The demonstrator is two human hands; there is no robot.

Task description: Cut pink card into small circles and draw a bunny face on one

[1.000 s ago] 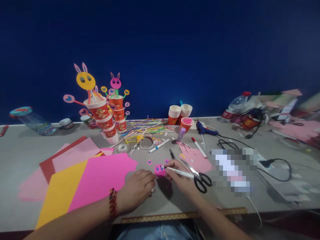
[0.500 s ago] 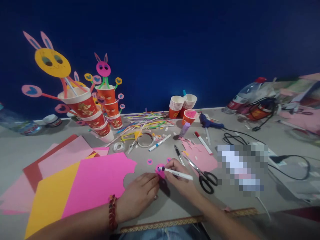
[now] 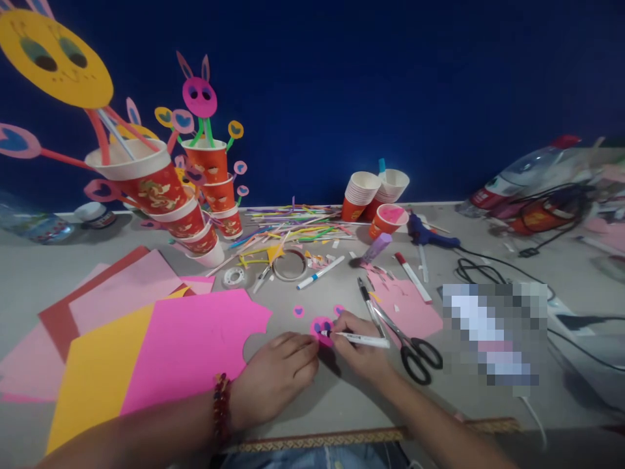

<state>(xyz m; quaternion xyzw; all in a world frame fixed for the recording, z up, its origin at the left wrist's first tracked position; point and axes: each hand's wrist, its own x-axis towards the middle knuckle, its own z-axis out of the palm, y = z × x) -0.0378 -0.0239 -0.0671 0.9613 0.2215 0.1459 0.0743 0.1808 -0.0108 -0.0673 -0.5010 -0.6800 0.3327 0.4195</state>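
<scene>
A white marker [image 3: 362, 339] is held in my right hand [image 3: 359, 345], its tip on a small pink paper circle [image 3: 320, 324] with two dark blue eye shapes. My left hand [image 3: 280, 371] lies flat on the table, its fingertips at the circle's left edge. Just behind the circle are two smaller pink discs, one on the left [image 3: 298, 311] and one on the right [image 3: 338, 310], each with a blue mark. Bright pink paper [image 3: 195, 345] with a cut-out edge lies left of my left hand.
Scissors [image 3: 415, 352], a black pen [image 3: 364, 290] and a red-capped marker [image 3: 413, 278] lie to the right. Behind are tape [image 3: 290, 278], straws [image 3: 293, 228], paper cups [image 3: 361, 192] and a glue gun [image 3: 432, 236]. Cup figures [image 3: 166, 189] stand at left.
The view has shifted, so most things appear displaced. The marker tip has moved from the left eye shape toward the area between or just below the eyes.
</scene>
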